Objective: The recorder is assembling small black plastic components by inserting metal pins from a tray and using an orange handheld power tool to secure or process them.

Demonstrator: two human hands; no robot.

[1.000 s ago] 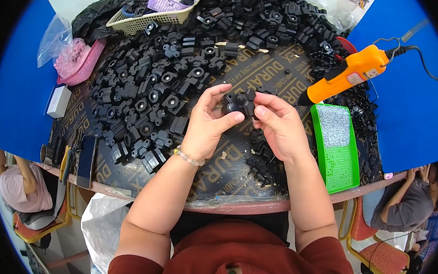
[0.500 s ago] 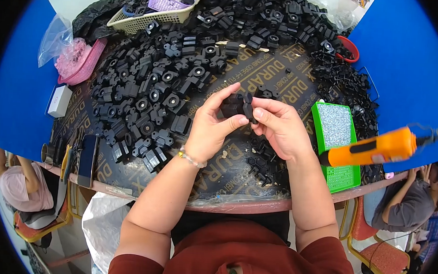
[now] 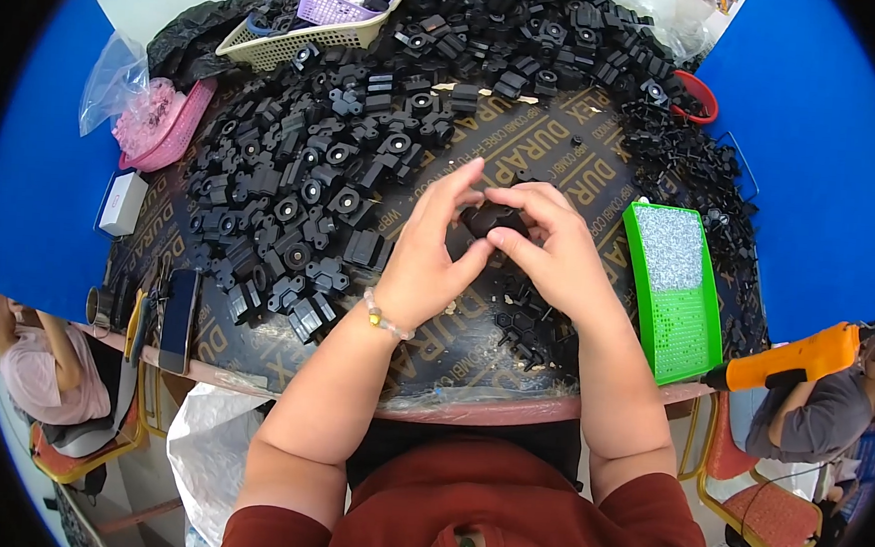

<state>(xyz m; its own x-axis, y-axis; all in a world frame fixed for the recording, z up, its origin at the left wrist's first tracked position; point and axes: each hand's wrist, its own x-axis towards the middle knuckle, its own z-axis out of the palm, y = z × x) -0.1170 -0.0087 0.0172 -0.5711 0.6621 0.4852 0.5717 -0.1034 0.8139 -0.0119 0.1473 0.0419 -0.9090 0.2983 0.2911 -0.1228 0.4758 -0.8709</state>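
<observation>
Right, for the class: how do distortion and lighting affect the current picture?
Head view: the table's near edge looks bowed, and the corners fall to black; head view: the black part in the right hand is so dark its details are hard to read.

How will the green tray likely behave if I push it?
The green tray should slide rather than roll, given its flat, boxy shape. Its far end is likely heavier, holding the silvery pieces. Those might spill if tilted, since the top looks open.
</observation>
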